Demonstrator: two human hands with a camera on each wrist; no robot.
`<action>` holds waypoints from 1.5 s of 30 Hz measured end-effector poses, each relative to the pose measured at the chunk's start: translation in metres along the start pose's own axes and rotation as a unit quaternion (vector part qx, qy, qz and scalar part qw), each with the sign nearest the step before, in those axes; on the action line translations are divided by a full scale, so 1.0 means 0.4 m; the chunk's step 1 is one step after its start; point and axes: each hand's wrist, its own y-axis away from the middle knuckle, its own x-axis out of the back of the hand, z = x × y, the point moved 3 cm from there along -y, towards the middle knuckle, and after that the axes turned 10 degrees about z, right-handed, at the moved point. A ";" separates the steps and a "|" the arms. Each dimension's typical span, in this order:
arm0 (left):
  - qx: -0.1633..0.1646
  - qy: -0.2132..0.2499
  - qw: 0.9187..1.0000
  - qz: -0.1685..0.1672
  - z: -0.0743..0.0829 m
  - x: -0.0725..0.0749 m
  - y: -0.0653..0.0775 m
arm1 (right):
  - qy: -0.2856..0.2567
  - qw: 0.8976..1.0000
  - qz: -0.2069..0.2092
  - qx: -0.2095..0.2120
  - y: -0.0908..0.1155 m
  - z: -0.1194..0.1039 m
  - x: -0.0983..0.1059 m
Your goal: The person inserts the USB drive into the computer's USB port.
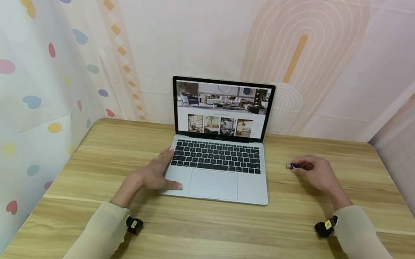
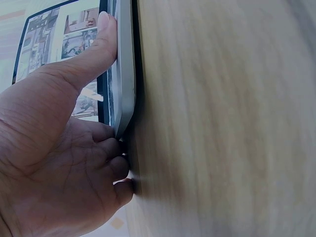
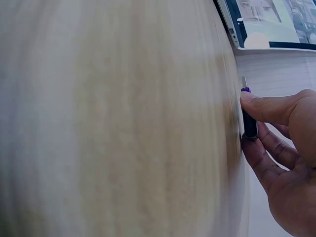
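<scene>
An open silver laptop (image 1: pixel 213 184) stands on the wooden table, its screen (image 1: pixel 221 104) lit with a page of furniture pictures. My left hand (image 1: pixel 154 171) holds the laptop's left front corner. In the left wrist view its thumb (image 2: pixel 101 47) lies over the top, while the other fingers (image 2: pixel 111 148) bend against the side edge. To the right of the laptop, my right hand (image 1: pixel 318 172) pinches a small dark USB flash drive (image 3: pixel 250 122) between thumb and fingers, close to the tabletop. The drive's metal plug (image 1: pixel 288 165) points left toward the laptop, with a gap between them.
The wood-grain table (image 1: pixel 206 245) extends in front of the laptop and to both sides. Behind it hangs a patterned cloth (image 1: pixel 206 26), and a dotted cloth (image 1: pixel 16 87) hangs on the left. Black wrist cameras (image 1: pixel 134 225) are strapped at both sleeves.
</scene>
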 end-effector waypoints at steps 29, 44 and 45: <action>-0.004 -0.005 1.000 0.003 -0.001 -0.001 -0.001 | -0.001 1.000 -0.011 0.008 -0.009 -0.015 -0.022; -0.003 -0.006 1.000 0.003 0.002 0.000 -0.002 | -0.006 1.000 -0.013 0.003 -0.016 -0.024 -0.031; -0.003 -0.005 1.000 0.003 0.002 0.000 -0.002 | -0.006 1.000 -0.012 0.002 -0.016 -0.025 -0.032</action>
